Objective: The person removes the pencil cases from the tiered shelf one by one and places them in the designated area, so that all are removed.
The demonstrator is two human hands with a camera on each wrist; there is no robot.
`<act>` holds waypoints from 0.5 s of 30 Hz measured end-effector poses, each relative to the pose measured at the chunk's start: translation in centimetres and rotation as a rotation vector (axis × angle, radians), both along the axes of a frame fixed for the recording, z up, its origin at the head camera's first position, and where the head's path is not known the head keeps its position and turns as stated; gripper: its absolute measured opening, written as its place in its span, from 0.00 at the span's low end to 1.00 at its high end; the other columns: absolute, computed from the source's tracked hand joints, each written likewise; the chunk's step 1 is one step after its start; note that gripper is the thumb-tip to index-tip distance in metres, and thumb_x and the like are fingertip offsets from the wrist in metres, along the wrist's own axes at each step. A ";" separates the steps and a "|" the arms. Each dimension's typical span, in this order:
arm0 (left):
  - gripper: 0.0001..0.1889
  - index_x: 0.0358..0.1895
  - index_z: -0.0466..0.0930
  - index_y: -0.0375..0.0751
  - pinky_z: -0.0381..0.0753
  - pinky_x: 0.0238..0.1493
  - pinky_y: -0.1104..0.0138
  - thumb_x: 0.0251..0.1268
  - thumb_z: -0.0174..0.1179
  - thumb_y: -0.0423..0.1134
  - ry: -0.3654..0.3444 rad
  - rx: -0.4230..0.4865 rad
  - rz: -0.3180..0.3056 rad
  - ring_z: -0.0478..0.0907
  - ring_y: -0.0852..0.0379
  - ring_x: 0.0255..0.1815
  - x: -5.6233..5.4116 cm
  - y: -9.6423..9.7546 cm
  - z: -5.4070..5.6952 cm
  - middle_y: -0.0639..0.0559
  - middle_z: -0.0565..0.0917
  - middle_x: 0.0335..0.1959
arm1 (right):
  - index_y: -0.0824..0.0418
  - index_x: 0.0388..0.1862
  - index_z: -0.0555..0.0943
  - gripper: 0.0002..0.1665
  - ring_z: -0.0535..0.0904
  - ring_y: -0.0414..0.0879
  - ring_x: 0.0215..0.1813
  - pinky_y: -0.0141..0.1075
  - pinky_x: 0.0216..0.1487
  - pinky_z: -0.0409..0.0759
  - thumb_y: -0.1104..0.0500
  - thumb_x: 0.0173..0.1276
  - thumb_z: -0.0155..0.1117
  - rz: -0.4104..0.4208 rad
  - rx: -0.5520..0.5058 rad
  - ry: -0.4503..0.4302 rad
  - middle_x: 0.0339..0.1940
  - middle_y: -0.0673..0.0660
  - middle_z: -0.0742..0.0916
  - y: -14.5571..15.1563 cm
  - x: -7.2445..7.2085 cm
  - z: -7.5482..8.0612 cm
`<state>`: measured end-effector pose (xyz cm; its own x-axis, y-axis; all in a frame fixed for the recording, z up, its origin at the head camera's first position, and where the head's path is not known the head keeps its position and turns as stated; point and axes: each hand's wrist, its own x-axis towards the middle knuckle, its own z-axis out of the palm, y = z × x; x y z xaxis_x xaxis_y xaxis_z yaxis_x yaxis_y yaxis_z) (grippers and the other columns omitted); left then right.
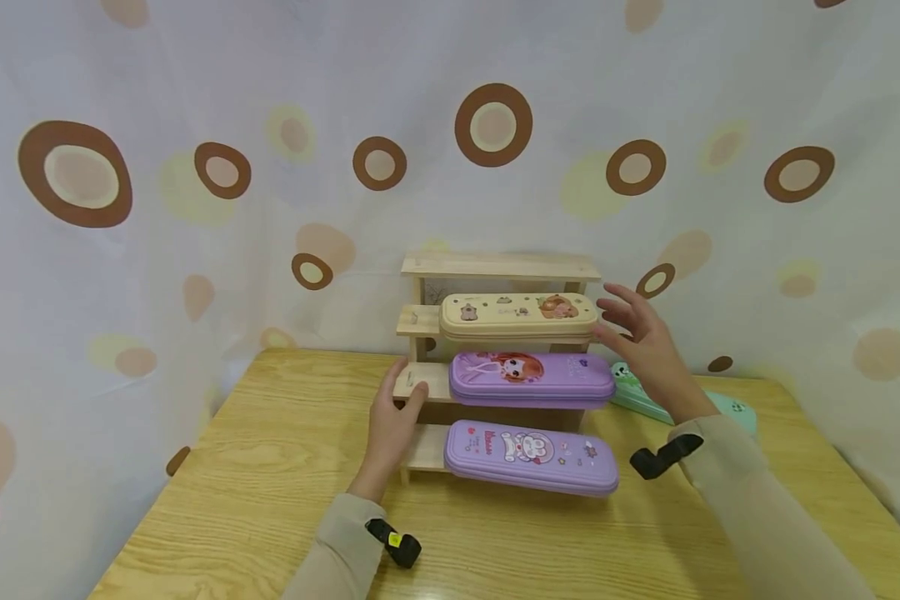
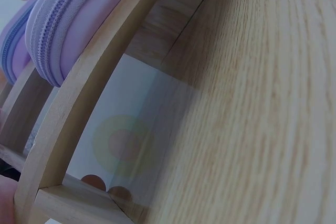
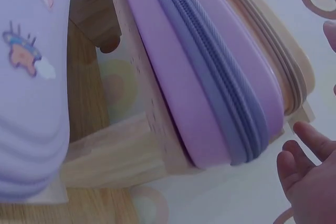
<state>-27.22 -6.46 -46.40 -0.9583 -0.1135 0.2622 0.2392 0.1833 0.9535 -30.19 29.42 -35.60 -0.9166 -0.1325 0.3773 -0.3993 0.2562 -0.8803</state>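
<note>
A stepped wooden rack (image 1: 502,265) stands on the table, with three zippered pencil cases on its lower steps. The cream pencil case (image 1: 519,317) lies highest, the purple one with a girl picture (image 1: 562,375) in the middle, and the lilac one with a rabbit (image 1: 532,450) lowest. My left hand (image 1: 392,425) holds the rack's left end, thumb at the front of a step; only a sliver of it shows in the left wrist view. Beside the cream case's right end is my right hand (image 1: 648,354), fingers spread and nothing held; the right wrist view shows its fingertips (image 3: 310,137).
On the table (image 1: 285,450), right of the rack and partly behind my right forearm, lies a green pencil case (image 1: 731,406) with pandas. A white curtain (image 1: 435,75) with brown rings hangs right behind the table. The rack's top step holds no case.
</note>
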 end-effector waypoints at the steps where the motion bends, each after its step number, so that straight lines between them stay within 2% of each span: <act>1: 0.30 0.75 0.63 0.54 0.52 0.74 0.48 0.73 0.57 0.48 0.000 0.003 0.000 0.54 0.48 0.76 0.0 0.0 0.0 0.52 0.63 0.75 | 0.49 0.79 0.58 0.40 0.64 0.60 0.70 0.27 0.56 0.73 0.58 0.72 0.63 0.002 0.014 0.001 0.72 0.67 0.68 -0.2 -0.1 0.1; 5: 0.30 0.75 0.63 0.52 0.53 0.74 0.48 0.73 0.58 0.48 0.002 0.007 -0.001 0.55 0.48 0.76 0.0 0.1 0.0 0.51 0.63 0.75 | 0.49 0.80 0.56 0.42 0.65 0.61 0.69 0.30 0.57 0.73 0.57 0.73 0.63 0.019 0.060 0.003 0.72 0.67 0.69 -0.9 -0.3 0.4; 11: 0.29 0.74 0.63 0.53 0.53 0.74 0.49 0.73 0.58 0.47 0.003 0.003 0.001 0.55 0.49 0.76 0.0 0.1 0.1 0.53 0.64 0.75 | 0.49 0.80 0.54 0.44 0.72 0.59 0.62 0.27 0.51 0.75 0.54 0.72 0.64 0.007 0.131 -0.010 0.72 0.65 0.69 -1.7 -0.6 0.6; 15: 0.30 0.75 0.63 0.52 0.53 0.74 0.50 0.73 0.57 0.47 0.001 -0.003 0.004 0.55 0.49 0.76 0.1 0.1 0.1 0.53 0.64 0.75 | 0.48 0.81 0.54 0.46 0.72 0.55 0.60 0.26 0.49 0.76 0.53 0.70 0.66 0.000 0.151 -0.026 0.73 0.65 0.68 -2.0 -0.8 0.6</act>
